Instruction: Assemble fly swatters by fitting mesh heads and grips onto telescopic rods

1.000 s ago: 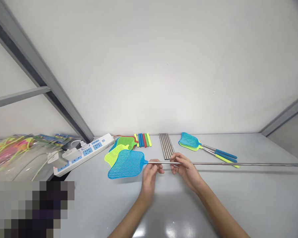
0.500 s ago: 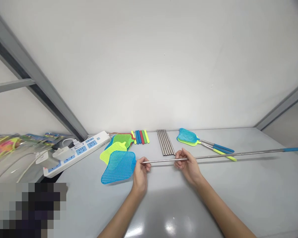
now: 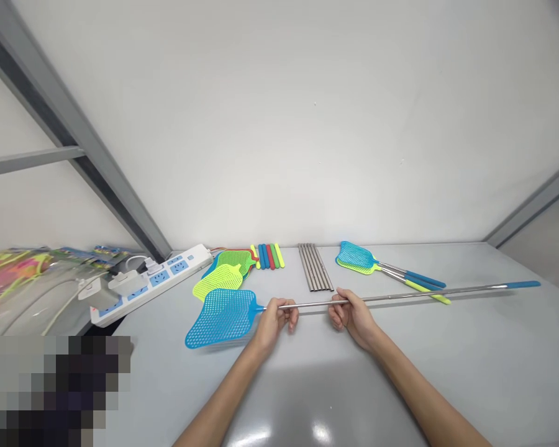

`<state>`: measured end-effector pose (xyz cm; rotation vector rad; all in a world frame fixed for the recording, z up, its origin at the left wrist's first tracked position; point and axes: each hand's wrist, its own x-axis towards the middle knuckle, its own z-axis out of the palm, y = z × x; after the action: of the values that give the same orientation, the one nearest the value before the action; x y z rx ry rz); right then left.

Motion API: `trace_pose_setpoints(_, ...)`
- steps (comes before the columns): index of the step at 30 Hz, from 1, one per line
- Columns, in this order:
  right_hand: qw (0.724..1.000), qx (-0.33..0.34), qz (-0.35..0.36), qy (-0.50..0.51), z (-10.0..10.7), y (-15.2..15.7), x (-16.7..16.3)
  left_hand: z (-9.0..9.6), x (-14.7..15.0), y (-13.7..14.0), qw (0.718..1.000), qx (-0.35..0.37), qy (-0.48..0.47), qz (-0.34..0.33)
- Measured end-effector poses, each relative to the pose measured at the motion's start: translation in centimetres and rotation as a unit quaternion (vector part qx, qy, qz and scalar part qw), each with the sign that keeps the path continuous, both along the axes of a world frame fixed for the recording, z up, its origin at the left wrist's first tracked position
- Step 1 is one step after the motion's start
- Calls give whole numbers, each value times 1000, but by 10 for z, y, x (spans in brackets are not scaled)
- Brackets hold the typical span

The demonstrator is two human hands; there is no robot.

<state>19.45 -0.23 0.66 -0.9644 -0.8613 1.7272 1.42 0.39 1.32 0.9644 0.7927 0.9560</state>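
A blue telescopic fly swatter (image 3: 223, 318) stretches across the view, its metal rod drawn out long and its blue grip far to the right. My left hand (image 3: 274, 320) is closed on the rod just beside the mesh head. Further along, my right hand (image 3: 353, 315) pinches the same rod near its middle. Behind the blue head lie a yellow-green swatter head (image 3: 218, 280) and a green head (image 3: 235, 261), overlapping others. Right of my right hand, several finished swatters (image 3: 356, 256) with blue and yellow-green grips lie stacked.
Coloured grips (image 3: 271, 256) and metal rods (image 3: 315, 267) lie in rows near the wall. A white power strip (image 3: 156, 282) with plugged-in chargers runs along the left. Plastic-wrapped goods (image 3: 23, 279) are at far left. Grey metal posts (image 3: 88, 167) stand at the sides.
The rod has shortened, its blue grip now nearer on the right. My left hand has shifted right along the rod, away from the mesh head. The view has turned slightly left.
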Motion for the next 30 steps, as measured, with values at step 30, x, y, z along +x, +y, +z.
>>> trace_pose_setpoints(30, 993, 58, 96, 25, 2, -13, -4, 3, 10, -18, 989, -40, -39, -138)
